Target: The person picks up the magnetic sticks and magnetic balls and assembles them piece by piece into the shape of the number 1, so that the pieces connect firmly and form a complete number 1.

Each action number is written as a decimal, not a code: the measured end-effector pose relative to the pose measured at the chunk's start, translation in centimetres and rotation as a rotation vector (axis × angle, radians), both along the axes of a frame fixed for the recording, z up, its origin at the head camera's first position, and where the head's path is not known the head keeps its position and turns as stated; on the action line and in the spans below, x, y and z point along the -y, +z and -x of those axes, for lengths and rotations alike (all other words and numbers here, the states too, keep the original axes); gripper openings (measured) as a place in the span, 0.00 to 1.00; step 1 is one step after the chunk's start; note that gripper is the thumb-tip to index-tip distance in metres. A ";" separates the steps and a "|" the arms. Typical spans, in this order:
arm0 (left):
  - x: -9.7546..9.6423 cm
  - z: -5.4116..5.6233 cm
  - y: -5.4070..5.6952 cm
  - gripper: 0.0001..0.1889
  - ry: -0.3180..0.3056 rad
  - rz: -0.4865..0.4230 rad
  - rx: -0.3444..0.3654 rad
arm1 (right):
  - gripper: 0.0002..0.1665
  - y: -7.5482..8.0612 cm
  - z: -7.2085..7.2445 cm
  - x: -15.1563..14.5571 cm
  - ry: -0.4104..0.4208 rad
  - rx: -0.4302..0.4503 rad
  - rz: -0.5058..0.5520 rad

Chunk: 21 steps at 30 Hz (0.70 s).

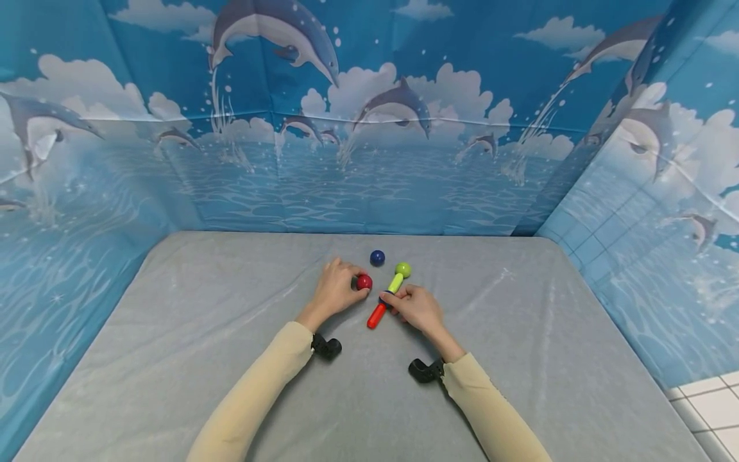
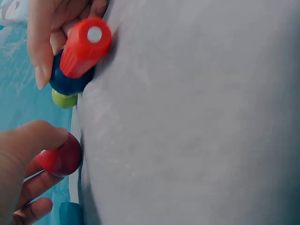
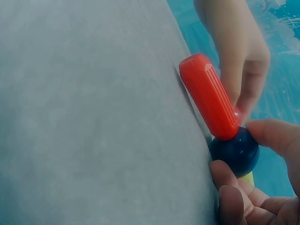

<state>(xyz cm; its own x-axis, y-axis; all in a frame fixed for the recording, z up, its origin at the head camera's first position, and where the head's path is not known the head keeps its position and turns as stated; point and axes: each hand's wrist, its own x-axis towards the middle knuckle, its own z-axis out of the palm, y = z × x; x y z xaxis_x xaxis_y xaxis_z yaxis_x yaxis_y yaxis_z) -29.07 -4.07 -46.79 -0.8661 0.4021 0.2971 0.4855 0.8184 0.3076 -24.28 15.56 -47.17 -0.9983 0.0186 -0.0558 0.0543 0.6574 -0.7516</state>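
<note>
My left hand holds a glossy red ball between thumb and fingers, low over the grey cloth. Just to its right, my right hand pinches a dark blue ball that sits at the joint of a chain. From this ball a ribbed red stick points toward me, its pale round end tip facing the left wrist camera. A yellow-green stick runs away from the joint to a lime green ball at the far end. The right fingers partly cover the joint in the head view.
A loose dark blue ball lies behind the red one, left of the lime green ball. Grey cloth covers the table. A blue dolphin-print curtain rises along its back and sides. Each wrist wears a black camera mount.
</note>
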 end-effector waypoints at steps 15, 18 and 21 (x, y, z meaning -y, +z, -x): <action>1.1 -3.1 -0.4 0.19 -0.076 -0.042 -0.035 | 0.24 0.2 -0.1 0.1 0.008 -0.006 -0.003; 1.2 -3.5 -0.5 0.19 -0.072 -0.047 -0.033 | 0.25 0.2 -0.1 0.1 0.004 -0.010 -0.008; 1.3 -3.8 -0.5 0.20 -0.065 -0.054 -0.017 | 0.25 0.0 -0.1 0.0 0.003 -0.013 -0.013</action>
